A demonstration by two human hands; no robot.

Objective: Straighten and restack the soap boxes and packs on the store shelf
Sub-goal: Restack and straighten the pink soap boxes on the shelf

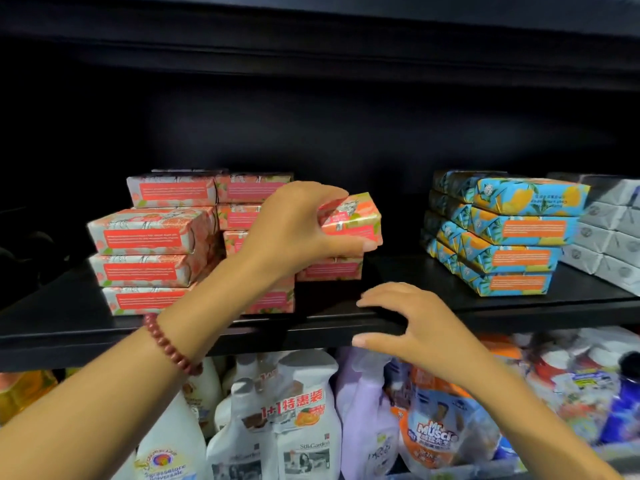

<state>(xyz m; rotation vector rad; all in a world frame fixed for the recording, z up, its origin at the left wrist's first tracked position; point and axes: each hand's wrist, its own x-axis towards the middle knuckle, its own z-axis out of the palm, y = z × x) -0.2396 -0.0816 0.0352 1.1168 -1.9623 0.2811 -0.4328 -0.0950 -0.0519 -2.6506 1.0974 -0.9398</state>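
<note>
Your left grip [298, 226] clasps a pink soap box [356, 216] above the pink stacks [152, 233]. Your right grip [414, 323] hovers released by the shelf [519, 308] edge

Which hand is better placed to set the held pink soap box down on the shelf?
Left. The left hand holds the pink soap box just above a lone pink box. The right hand is open at the shelf edge, lower, holding nothing.
</note>
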